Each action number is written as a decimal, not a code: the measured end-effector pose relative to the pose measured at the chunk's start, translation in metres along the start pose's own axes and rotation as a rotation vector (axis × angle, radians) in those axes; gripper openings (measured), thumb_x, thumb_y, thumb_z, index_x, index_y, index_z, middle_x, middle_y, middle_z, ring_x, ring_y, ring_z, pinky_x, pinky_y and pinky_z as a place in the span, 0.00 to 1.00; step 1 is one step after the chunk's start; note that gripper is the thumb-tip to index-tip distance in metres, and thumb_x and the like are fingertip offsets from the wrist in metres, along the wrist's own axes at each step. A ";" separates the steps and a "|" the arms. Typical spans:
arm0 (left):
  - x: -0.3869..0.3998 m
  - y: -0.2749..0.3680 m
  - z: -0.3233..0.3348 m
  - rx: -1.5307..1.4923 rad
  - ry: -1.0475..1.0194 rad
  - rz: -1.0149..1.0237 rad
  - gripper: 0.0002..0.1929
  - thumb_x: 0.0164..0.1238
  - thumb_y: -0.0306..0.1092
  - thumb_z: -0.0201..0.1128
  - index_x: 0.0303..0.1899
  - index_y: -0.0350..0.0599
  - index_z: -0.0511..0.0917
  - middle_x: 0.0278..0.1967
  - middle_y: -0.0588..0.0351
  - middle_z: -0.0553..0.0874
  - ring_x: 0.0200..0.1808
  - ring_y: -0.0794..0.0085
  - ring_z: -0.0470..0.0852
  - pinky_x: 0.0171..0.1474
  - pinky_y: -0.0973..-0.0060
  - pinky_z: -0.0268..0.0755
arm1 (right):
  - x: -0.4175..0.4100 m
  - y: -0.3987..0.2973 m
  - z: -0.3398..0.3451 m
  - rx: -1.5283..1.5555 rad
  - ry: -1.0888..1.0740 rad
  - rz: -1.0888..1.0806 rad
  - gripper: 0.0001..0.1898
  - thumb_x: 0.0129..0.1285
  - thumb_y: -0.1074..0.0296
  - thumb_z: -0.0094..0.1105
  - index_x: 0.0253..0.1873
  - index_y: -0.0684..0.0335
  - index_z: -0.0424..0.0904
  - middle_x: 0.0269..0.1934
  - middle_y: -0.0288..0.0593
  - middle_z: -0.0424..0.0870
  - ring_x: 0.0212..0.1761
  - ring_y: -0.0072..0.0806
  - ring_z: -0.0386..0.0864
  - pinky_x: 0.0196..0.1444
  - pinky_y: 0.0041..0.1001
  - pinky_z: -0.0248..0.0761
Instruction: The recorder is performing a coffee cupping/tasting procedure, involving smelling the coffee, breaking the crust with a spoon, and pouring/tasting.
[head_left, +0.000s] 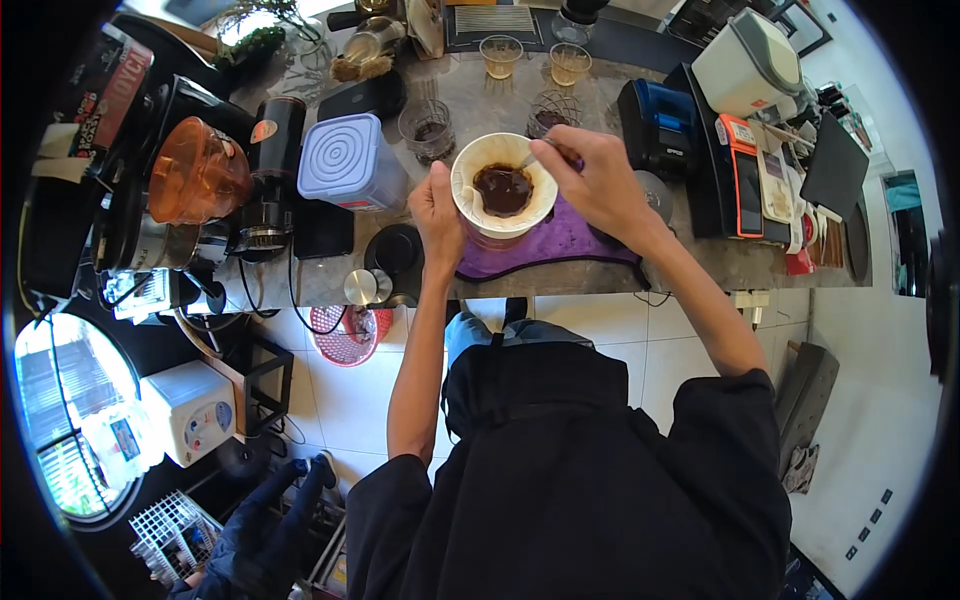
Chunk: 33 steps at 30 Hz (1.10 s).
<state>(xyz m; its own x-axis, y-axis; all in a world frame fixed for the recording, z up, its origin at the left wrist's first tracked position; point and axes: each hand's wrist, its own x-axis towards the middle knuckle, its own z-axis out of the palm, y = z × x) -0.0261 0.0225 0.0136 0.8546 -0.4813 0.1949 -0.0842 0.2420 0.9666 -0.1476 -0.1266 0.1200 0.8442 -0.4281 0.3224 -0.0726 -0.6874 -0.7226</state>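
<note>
A coffee dripper lined with a white paper filter (480, 148) stands in front of me, dark wet coffee (504, 191) pooled inside. My left hand (437, 217) is curled against the dripper's left side, thumb up, and appears to grip it there; the fingers' undersides are hidden. Between the fingers of my right hand (604, 176) is a metal spoon (529, 160), its lower end dipping into the filter at the right. Below the dripper, a vessel shows only partly. A purple cloth (555, 251) with a black edge lies under and beside it.
Two glasses with dark contents, one a patterned glass (427, 131), stand behind the dripper. Two clear cups (501, 57) sit farther back. Leftward are a lidded plastic tub (349, 161) and a grinder with an orange hopper (196, 172). A black printer (660, 127) stands right. Another person's legs (277, 502) show lower left.
</note>
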 end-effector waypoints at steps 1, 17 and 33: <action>-0.001 0.000 0.001 -0.001 -0.007 -0.002 0.24 0.83 0.43 0.47 0.23 0.41 0.72 0.22 0.68 0.74 0.26 0.88 0.66 0.27 0.80 0.60 | 0.000 -0.004 0.001 -0.008 -0.024 -0.023 0.14 0.67 0.64 0.59 0.32 0.70 0.77 0.23 0.52 0.77 0.24 0.46 0.74 0.32 0.37 0.66; -0.003 0.003 0.000 0.001 0.019 0.016 0.24 0.83 0.43 0.47 0.23 0.41 0.72 0.22 0.68 0.73 0.26 0.86 0.66 0.27 0.79 0.61 | 0.003 -0.009 0.003 -0.104 -0.110 -0.296 0.12 0.67 0.66 0.61 0.31 0.68 0.77 0.21 0.46 0.74 0.22 0.39 0.70 0.36 0.33 0.64; -0.001 0.008 0.001 0.068 0.044 0.043 0.26 0.83 0.44 0.47 0.23 0.37 0.72 0.19 0.70 0.70 0.24 0.87 0.63 0.26 0.79 0.54 | 0.004 0.030 0.002 0.093 0.034 0.127 0.16 0.71 0.65 0.58 0.29 0.70 0.74 0.17 0.31 0.66 0.20 0.14 0.60 0.22 0.24 0.52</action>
<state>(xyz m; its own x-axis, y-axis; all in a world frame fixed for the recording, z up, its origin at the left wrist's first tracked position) -0.0283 0.0240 0.0218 0.8711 -0.4335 0.2308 -0.1549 0.2034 0.9668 -0.1458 -0.1480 0.0980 0.8130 -0.5288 0.2437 -0.1274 -0.5699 -0.8117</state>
